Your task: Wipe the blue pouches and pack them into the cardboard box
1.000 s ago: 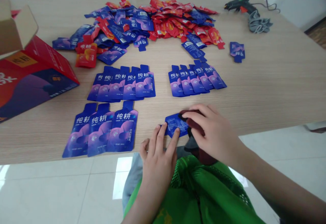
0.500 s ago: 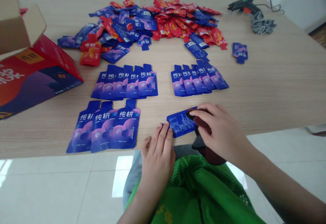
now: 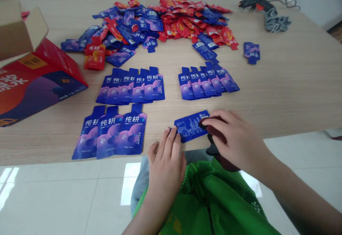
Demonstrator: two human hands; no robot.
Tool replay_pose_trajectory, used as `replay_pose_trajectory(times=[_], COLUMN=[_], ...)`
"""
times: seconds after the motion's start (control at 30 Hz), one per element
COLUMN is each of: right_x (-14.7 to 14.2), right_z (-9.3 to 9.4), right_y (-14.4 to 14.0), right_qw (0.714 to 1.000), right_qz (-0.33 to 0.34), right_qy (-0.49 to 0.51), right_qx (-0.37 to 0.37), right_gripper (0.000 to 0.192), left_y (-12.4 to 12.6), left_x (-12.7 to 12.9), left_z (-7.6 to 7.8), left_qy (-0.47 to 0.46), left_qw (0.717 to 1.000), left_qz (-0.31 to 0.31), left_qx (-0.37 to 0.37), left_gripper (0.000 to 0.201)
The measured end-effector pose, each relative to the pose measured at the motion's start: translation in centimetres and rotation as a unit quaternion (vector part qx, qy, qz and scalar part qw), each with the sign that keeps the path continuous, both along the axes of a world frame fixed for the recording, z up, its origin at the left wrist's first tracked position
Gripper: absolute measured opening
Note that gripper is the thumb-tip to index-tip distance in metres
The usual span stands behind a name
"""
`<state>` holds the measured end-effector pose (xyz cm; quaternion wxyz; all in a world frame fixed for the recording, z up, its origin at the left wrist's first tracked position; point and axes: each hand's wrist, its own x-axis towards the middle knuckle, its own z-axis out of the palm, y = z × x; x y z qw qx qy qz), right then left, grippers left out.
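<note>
**Both hands on one blue pouch at the table's near edge**

Landmark: light wood-grain table [image 3: 280, 96], matte, with bare room to the right. Red-and-purple cardboard box [image 3: 34, 81] at its left, flap open. Loose heap of glossy red and blue pouches [image 3: 165, 23] at the far side. Three fanned rows of blue pouches mid-table. Right hand [image 3: 235, 140], fingers curled, presses a dark object onto the flat blue foil pouch [image 3: 191, 129], lying back-up by the near edge. Left hand [image 3: 167, 160], fingers loosely extended, fingertips touching the pouch's left end, not gripping.
</note>
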<state>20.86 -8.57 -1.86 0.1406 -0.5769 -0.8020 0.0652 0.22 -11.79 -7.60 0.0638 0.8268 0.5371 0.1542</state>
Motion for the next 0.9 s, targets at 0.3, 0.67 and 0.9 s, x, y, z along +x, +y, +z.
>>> replay_pose_trajectory(times=[0.3, 0.67, 0.9], right_x=[1.1, 1.2, -0.9], right_z=[-0.6, -1.7, -0.2], right_y=[0.1, -0.9, -2.8], right_qw=[0.997, 0.992, 0.963], right_qz=[0.017, -0.046, 0.019], right_qy=[0.062, 0.098, 0.174], right_qx=[-0.045, -0.065, -0.205], right_gripper=[0.029, 0.04, 0.036], left_y=[0.6, 3.2, 1.4], left_x=[0.0, 0.4, 2.3], left_z=[0.3, 3.0, 1.5], left_qy=[0.033, 0.046, -0.002], left_qw=[0.999, 0.999, 0.998], left_qz=[-0.011, 0.022, 0.057], left_qx=[-0.005, -0.003, -0.028], left_gripper=[0.051, 0.056, 0.063])
